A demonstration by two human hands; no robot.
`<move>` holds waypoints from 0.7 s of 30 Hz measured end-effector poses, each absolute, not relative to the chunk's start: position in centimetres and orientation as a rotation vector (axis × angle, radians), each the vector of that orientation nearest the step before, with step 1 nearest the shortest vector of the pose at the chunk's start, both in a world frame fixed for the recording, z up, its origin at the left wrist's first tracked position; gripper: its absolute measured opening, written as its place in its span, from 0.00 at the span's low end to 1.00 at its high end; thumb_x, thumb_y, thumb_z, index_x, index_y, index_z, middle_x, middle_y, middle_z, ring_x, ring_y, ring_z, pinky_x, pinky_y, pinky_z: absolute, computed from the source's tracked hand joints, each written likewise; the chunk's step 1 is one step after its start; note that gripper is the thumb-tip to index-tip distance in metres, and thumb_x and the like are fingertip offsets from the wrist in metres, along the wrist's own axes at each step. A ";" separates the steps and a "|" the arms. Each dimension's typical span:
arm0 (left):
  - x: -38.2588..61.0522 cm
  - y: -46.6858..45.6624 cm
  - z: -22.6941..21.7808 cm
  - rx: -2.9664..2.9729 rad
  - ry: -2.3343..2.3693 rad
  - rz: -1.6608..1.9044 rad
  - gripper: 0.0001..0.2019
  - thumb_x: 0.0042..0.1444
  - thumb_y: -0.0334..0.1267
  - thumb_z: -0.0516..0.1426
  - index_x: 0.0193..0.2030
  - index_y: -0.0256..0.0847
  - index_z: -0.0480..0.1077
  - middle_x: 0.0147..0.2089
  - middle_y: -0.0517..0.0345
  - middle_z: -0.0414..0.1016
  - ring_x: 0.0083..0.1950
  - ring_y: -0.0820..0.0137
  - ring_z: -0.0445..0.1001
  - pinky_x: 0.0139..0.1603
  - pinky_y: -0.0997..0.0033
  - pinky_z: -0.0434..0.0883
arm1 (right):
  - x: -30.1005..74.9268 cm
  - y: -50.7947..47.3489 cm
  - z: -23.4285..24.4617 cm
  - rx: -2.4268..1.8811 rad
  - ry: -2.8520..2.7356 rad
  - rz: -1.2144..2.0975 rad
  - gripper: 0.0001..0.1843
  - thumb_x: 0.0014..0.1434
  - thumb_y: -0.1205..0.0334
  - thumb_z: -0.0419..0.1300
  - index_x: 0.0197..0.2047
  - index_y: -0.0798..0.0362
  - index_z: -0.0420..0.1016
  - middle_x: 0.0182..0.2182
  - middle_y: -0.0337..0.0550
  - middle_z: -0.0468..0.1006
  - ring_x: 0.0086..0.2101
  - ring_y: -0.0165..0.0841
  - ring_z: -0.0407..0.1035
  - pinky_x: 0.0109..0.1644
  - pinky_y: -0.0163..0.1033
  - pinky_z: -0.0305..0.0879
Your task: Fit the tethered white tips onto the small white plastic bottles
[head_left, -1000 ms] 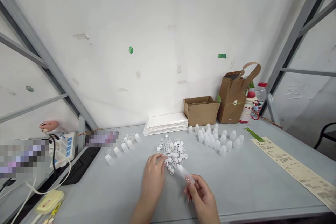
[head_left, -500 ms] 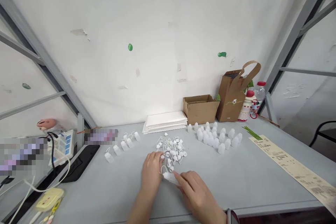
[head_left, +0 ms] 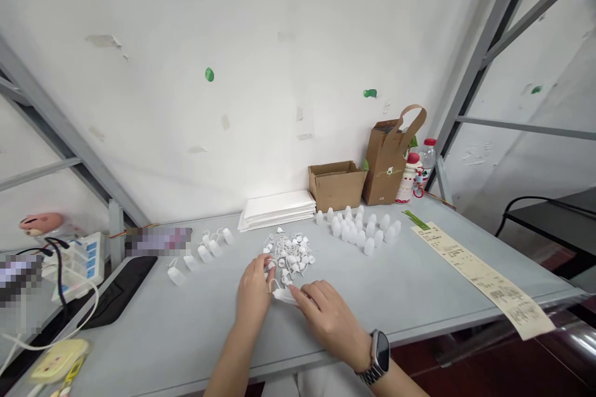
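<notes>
My left hand (head_left: 254,288) and my right hand (head_left: 323,316) meet over a small white plastic bottle (head_left: 283,294) lying on the grey table (head_left: 186,329). Both hands pinch it, the left at its cap end, the right along its body. Just behind them lies a heap of small white caps with loops (head_left: 289,254). A cluster of upright white bottles (head_left: 358,229) stands to the right of the heap. A short row of capped bottles (head_left: 200,254) lies to the left. My right wrist wears a watch (head_left: 378,353).
A stack of white sheets (head_left: 277,209), an open cardboard box (head_left: 336,185), a brown paper bag (head_left: 388,158) and drink bottles (head_left: 419,167) line the wall. A long printed paper strip (head_left: 479,276) hangs over the right edge. A power strip (head_left: 77,263), cables and a black pad (head_left: 118,288) lie left.
My right hand lowered the bottle to the table beside my left hand, and both now pinch it. The view has swung to the right and my watch has come into sight.
</notes>
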State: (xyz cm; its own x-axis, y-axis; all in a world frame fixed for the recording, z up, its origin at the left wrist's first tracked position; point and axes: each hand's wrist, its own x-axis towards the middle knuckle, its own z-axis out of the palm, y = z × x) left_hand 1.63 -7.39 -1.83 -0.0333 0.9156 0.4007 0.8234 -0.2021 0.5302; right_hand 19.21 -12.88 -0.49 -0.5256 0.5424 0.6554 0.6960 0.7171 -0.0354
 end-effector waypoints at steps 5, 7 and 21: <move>1.6 -7.3 -1.5 1.951 1.846 1.218 0.10 0.53 0.38 0.48 0.39 0.42 0.67 0.39 0.53 0.71 0.42 0.64 0.71 0.44 0.62 0.68 | 19.6 -12.7 0.0 -0.883 -2.307 -0.426 0.16 0.60 0.75 0.47 0.51 0.60 0.64 0.31 0.48 0.72 0.30 0.33 0.63 0.31 0.38 0.59; 1.6 -7.3 -1.2 1.917 1.849 1.269 0.11 0.53 0.39 0.48 0.39 0.42 0.68 0.39 0.53 0.71 0.42 0.64 0.71 0.45 0.61 0.68 | 19.7 -12.5 0.5 -0.854 -2.357 -0.465 0.16 0.60 0.75 0.47 0.51 0.61 0.64 0.31 0.47 0.72 0.29 0.32 0.62 0.31 0.38 0.59; 0.6 -7.5 -0.4 1.197 1.513 1.445 0.16 0.43 0.46 0.59 0.37 0.39 0.72 0.40 0.51 0.76 0.41 0.64 0.75 0.45 0.65 0.69 | 19.9 -10.8 2.8 -0.609 -2.522 -0.636 0.13 0.60 0.74 0.48 0.48 0.63 0.64 0.26 0.43 0.69 0.27 0.31 0.61 0.29 0.38 0.55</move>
